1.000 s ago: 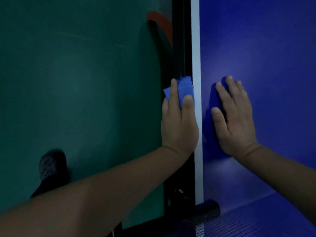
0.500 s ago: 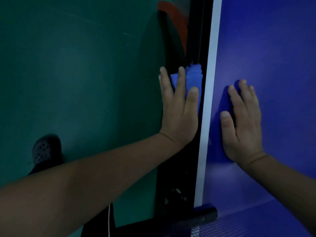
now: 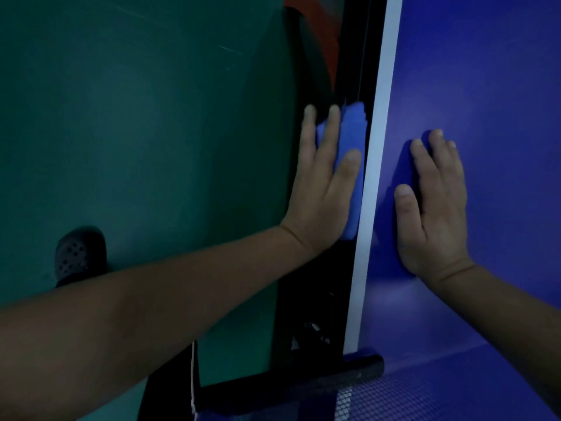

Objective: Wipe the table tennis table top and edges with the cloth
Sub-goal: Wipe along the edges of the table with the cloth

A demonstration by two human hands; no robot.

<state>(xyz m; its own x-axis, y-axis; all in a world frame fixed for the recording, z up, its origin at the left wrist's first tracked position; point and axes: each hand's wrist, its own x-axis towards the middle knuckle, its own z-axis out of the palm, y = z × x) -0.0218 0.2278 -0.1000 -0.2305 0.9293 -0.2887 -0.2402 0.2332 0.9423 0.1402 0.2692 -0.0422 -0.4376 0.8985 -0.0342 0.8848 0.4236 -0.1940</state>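
Observation:
The blue table tennis table top (image 3: 491,86) fills the right side, with a white line (image 3: 376,165) along its left border and a black side edge (image 3: 356,56) beside that. My left hand (image 3: 324,189) presses a blue cloth (image 3: 352,138) flat against the black side edge, fingers straight and pointing away from me. My right hand (image 3: 431,208) lies flat on the blue top, palm down, fingers together.
Green floor (image 3: 136,132) lies to the left, with a black perforated shoe (image 3: 80,253) on it. The net (image 3: 394,396) and its black post clamp (image 3: 364,364) cross the bottom. The table's black frame (image 3: 306,314) runs under the edge.
My left hand has slid the cloth forward along the table's side edge, away from the net. My right hand has stayed flat on the top.

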